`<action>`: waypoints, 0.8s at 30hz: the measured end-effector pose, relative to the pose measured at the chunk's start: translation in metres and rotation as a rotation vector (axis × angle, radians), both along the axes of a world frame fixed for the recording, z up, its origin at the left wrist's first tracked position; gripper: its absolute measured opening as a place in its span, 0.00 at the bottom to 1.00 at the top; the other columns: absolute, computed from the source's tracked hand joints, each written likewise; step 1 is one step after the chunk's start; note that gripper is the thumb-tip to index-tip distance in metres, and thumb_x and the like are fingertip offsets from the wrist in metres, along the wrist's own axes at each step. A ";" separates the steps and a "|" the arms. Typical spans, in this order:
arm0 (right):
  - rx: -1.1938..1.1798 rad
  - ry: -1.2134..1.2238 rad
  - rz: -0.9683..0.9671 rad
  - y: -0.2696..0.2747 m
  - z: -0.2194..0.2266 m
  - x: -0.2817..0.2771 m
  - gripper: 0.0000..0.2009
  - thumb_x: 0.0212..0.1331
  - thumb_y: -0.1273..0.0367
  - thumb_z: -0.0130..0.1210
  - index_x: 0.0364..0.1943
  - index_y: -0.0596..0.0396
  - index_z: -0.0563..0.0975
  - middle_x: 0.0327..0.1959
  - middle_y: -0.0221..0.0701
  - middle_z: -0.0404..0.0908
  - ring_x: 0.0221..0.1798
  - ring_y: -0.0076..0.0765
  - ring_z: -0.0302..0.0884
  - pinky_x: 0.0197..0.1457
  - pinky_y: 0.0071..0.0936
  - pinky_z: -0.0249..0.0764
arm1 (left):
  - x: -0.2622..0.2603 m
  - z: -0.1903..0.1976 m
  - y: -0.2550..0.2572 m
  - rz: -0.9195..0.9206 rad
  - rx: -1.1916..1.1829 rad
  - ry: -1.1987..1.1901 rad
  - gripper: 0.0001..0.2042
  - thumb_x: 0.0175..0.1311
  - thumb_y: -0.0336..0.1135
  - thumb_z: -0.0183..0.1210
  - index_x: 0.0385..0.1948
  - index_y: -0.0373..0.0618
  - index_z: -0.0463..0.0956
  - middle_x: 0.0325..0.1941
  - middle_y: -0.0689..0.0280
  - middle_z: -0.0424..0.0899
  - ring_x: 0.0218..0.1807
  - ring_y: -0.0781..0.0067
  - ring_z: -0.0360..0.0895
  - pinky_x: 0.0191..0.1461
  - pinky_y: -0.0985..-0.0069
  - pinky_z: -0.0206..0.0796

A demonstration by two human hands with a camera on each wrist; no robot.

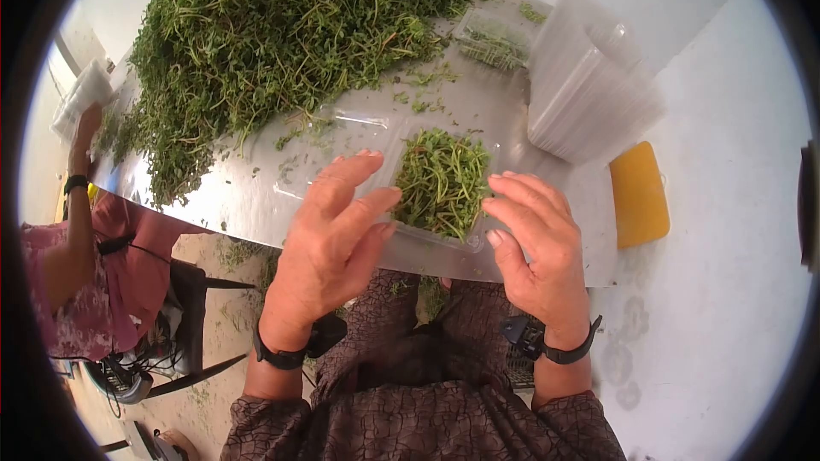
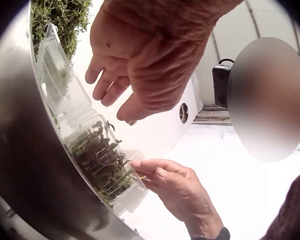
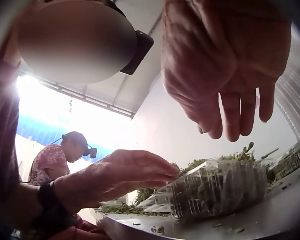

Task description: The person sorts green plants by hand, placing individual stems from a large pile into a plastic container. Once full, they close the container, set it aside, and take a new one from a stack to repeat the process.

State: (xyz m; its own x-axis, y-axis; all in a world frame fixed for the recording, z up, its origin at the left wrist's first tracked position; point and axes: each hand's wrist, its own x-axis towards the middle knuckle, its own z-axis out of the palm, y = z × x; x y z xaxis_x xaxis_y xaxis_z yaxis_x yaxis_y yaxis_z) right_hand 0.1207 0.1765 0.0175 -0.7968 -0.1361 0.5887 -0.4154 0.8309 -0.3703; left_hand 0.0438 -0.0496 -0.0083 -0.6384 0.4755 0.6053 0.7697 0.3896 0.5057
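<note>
A clear plastic clamshell box stands on the metal table, its lid laid back to the left in the head view. Loose green leafy stems fill the box up to its rim, a few sticking out above it. My left hand hovers at the box's left side, fingers loosely extended and nothing held. On the opposite side is my right hand, fingers spread and slightly bent, the fingertips right at the box's edge. Both palms face inward over the box.
A large heap of greens covers the table's back left. A filled box sits behind, beside a tall stack of clear boxes. A yellow board leans at the right wall. Another person works at the left.
</note>
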 end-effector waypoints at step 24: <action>0.114 -0.037 0.059 -0.008 -0.014 0.007 0.14 0.45 0.74 0.64 0.39 0.60 0.80 0.50 0.40 0.80 0.60 0.48 0.72 0.65 0.51 0.65 | 0.014 -0.018 0.015 -0.119 -0.168 0.164 0.21 0.44 0.31 0.69 0.45 0.51 0.82 0.55 0.63 0.78 0.63 0.59 0.72 0.74 0.46 0.54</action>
